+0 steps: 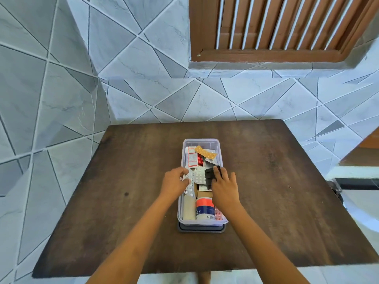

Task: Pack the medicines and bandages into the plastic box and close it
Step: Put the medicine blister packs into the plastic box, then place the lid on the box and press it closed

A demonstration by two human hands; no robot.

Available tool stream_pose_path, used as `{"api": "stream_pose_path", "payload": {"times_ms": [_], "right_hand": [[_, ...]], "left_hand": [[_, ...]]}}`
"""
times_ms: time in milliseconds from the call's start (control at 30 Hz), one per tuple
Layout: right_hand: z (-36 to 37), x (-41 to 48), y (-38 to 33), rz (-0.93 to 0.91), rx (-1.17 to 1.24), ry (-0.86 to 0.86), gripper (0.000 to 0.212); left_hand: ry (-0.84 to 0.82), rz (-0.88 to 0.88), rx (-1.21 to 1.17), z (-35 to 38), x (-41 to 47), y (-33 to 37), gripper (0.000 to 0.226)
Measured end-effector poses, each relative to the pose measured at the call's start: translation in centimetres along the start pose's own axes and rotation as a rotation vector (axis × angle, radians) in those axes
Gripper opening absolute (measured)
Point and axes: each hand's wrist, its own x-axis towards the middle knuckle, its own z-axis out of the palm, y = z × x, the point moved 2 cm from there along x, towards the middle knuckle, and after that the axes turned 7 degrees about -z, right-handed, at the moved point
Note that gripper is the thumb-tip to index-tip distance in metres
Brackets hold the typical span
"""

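Note:
A clear plastic box [185, 219] stands open in the middle of the wooden table [123, 181], resting on its dark lid [201, 229]. Inside lie several blister packs, an orange strip [205, 153], red pills [200, 160], a beige bandage roll [189, 208] and a white-and-red tape roll [204, 208]. My left hand [174, 182] pinches a silver blister pack [189, 184] at the box's left wall. My right hand [224, 186] presses on a black blister pack [210, 175] over the box's right side.
The table stands against a tiled wall, with a brown louvred window [276, 27] above at the right. A white object [365, 201] sits off the table's right edge. Bare wood surrounds the box on all sides.

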Motion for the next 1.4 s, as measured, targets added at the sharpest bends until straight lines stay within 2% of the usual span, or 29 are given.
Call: {"api": "stream_pose_path", "payload": {"times_ms": [100, 200, 434, 500, 567, 600, 700, 767, 867, 967, 1034, 1201, 1401], "right_hand": [[0.9, 0.0, 0.4, -0.084, -0.078, -0.052, 0.051], [0.9, -0.3, 0.5, -0.108, -0.057, -0.04, 0.048], [2.8, -2.0, 0.7, -0.148, 0.254, -0.092, 0.052], [3.0, -2.4, 0.8, -0.155, 0.265, -0.049, 0.06], [3.1, -2.6, 0.9, -0.14, 0.291, -0.008, 0.077], [3.1, -2.6, 1.0, -0.117, 0.309, 0.013, 0.079], [2.7, -3.1, 1.1, -0.039, 0.433, 0.059, 0.061], [2.7, -3.7, 1.3, -0.001, 0.557, 0.062, 0.064], [2.5, -4.4, 2.0, 0.061, 0.772, 0.056, 0.065], [2.0, -4.8, 2.5, 0.158, 1.087, 0.011, 0.061], [1.7, -4.8, 2.7, 0.195, 1.241, -0.01, 0.057], [1.1, -4.4, 3.1, 0.232, 1.387, 0.019, 0.056], [-0.1, -3.2, 1.1, 0.175, 1.485, 0.075, 0.058]], "left_hand": [[-0.011, 0.015, 0.013, 0.2, -0.1, 0.0, 0.033], [-0.021, 0.031, 0.032, 0.1, -0.1, 0.0, 0.036], [-0.098, 0.07, 0.072, 0.9, -0.1, 0.7, 0.048], [-0.096, 0.086, 0.159, 1.3, 0.1, 0.8, 0.047], [-0.106, 0.145, 0.339, 1.7, -0.1, 1.2, 0.042], [-0.113, 0.174, 0.453, 2.0, -0.3, 1.4, 0.039], [-0.058, 0.211, 0.624, 2.4, -1.1, 1.4, 0.038], [0.014, 0.188, 0.564, 2.1, -1.4, 1.1, 0.038], [0.064, 0.02, 0.41, 1.3, -1.9, 0.2, 0.045], [-0.03, -0.172, 0.26, 1.6, -2.4, -1.1, 0.06], [-0.071, -0.201, 0.165, 1.8, -2.5, -1.4, 0.049], [-0.043, -0.241, 0.103, 1.4, -2.9, -1.0, 0.045], [0.047, -0.249, 0.083, -1.6, -2.6, -1.7, 0.044]]}}
